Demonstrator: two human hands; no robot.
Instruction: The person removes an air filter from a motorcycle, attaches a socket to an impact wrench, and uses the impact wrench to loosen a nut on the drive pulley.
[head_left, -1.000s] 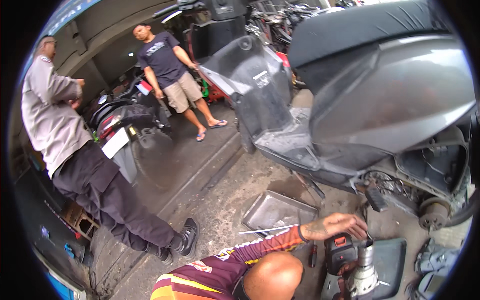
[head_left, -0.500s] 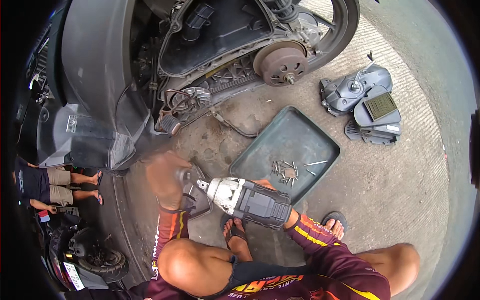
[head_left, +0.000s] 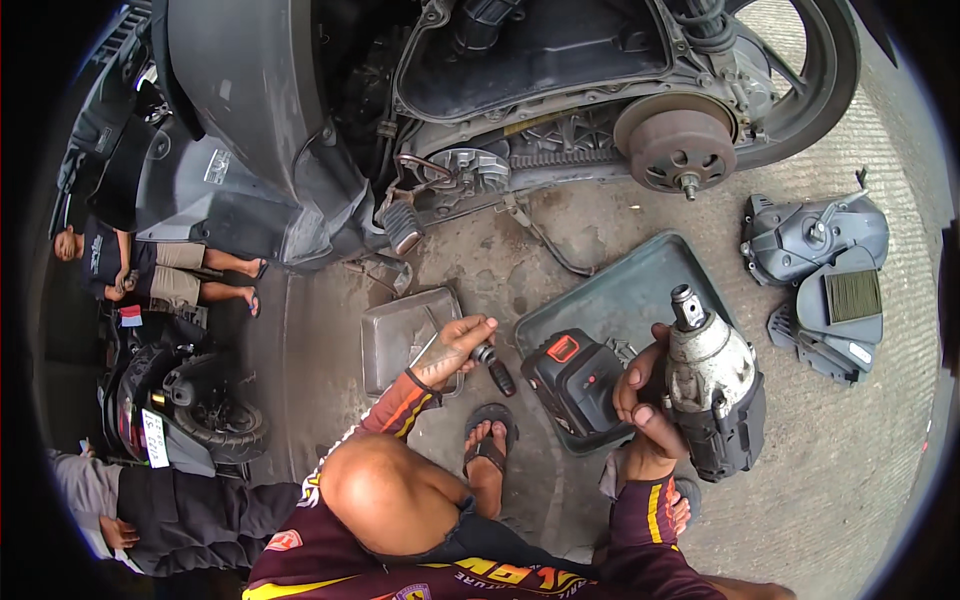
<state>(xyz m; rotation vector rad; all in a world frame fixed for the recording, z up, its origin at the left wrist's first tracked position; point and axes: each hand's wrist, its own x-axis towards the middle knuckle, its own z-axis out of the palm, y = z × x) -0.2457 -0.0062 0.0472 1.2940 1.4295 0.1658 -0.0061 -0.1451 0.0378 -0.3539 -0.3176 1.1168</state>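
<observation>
My right hand (head_left: 645,395) grips a cordless impact wrench (head_left: 712,370) by its handle, over the dark green tray (head_left: 555,300). Its bare square drive points away from me, and its battery base sticks out on the left. My left hand (head_left: 458,350) is closed on a dark socket tool (head_left: 495,370), apart from the wrench. Beyond both hands, the scooter (head_left: 250,130) has its side opened up, showing a round rusty clutch bell (head_left: 680,150) by the rear wheel. Small screws seen earlier in the tray are mostly hidden.
A shallow metal tray (head_left: 400,335) sits beyond my left forearm. Engine covers (head_left: 815,240) lie on the concrete at right, with a pleated filter panel (head_left: 853,298) on one. Another scooter (head_left: 190,400) and a person (head_left: 115,265) are at left; grey trousers (head_left: 200,515) show lower left.
The view has shifted, so the scooter sits further right. My right hand has turned the wrench upright and moved it away from my left hand, where a dark socket tool now shows clearly.
</observation>
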